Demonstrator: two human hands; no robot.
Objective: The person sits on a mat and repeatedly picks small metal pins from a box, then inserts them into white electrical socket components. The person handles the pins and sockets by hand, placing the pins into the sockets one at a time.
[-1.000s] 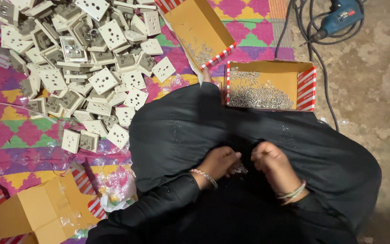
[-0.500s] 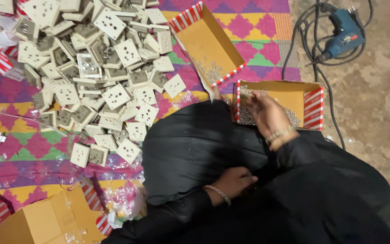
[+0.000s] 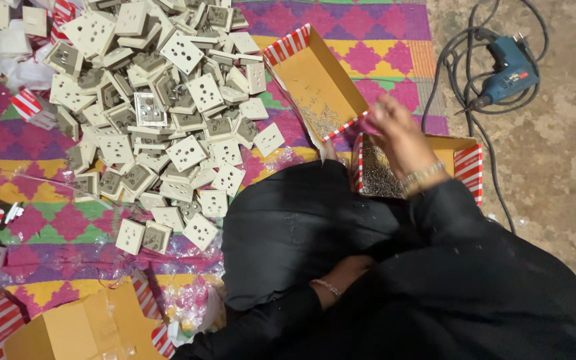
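Right hand [image 3: 395,137] blurred over screw box [image 3: 465,160] edge, grip unclear, maybe pinching, left hand [image 3: 348,273] in lap, grip hidden, sockets [image 3: 168,113] w/ bare mat [image 3: 381,53] beside.

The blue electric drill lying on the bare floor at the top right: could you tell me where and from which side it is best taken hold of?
Probably by the handle of the blue electric drill, coming from above. It lies flat on its side on the concrete floor, so the grip is exposed on top. Its black cord loops along the left side, so approaching from the right, clear side seems safer than reaching across the tangle.
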